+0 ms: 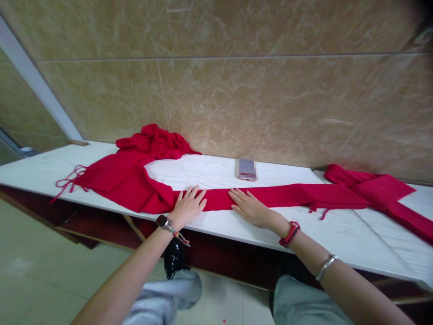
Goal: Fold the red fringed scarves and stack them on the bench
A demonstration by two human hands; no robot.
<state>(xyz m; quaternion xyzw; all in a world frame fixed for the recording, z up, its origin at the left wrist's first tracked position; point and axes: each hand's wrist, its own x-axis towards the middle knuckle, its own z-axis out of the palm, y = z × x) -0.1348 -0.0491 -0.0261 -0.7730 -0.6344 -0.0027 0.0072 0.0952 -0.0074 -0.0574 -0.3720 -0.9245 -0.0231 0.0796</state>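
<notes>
A long red scarf (pixel 291 195) lies stretched across a white wooden counter (pixel 338 230). Its left end widens into a fringed part with tassels, and more red cloth is bunched against the wall. My left hand (pixel 188 205) rests flat on the narrow folded strip of the scarf, fingers spread. My right hand (pixel 249 207) lies flat on the same strip just to the right, fingers stretched toward the left. Both hands press the fabric and hold nothing.
A pink phone (pixel 246 169) lies on the counter near the marble-tiled wall (pixel 270 99), behind my hands. More red scarf (pixel 382 189) is folded at the far right. My grey-trousered knees and a black shoe (pixel 174 257) show below the counter edge.
</notes>
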